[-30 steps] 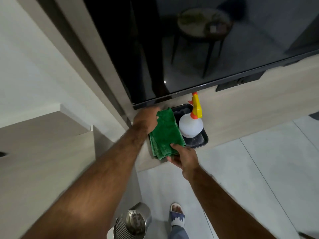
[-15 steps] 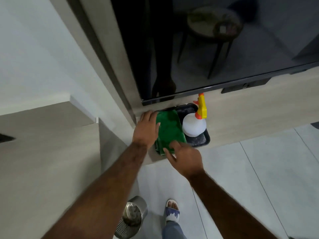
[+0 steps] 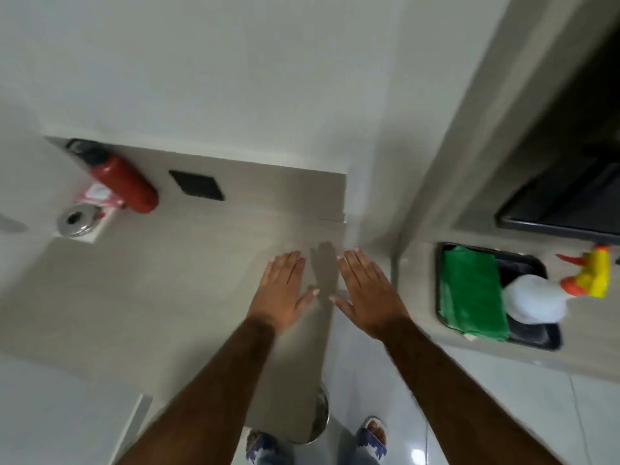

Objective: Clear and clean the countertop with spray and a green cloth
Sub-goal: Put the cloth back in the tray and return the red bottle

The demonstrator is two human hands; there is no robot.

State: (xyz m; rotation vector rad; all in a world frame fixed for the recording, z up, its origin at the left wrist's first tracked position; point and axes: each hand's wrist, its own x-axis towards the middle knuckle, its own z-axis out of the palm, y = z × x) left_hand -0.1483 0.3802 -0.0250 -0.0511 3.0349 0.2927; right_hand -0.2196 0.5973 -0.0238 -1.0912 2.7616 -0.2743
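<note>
The folded green cloth (image 3: 473,293) lies in the left half of a black tray (image 3: 547,338) on the ledge at the right. A white spray bottle (image 3: 536,302) with an orange and yellow trigger head (image 3: 593,276) leans in the tray beside the cloth. My left hand (image 3: 280,290) and my right hand (image 3: 367,292) are held flat, palms down, fingers extended, side by side over the right end of the beige countertop (image 3: 188,263). Both hands hold nothing and are well left of the tray.
A red bottle (image 3: 122,181) lies at the countertop's far left, beside a round metal lid (image 3: 77,219) on a white pad. A black square (image 3: 196,189) sits on the counter behind. A dark screen (image 3: 570,203) hangs above the tray. A metal bin (image 3: 320,417) stands by my sandalled feet.
Both hands let go of the green cloth, which now lies in the tray, and moved left over the countertop. The view swung left, so the tray is now at the right.
</note>
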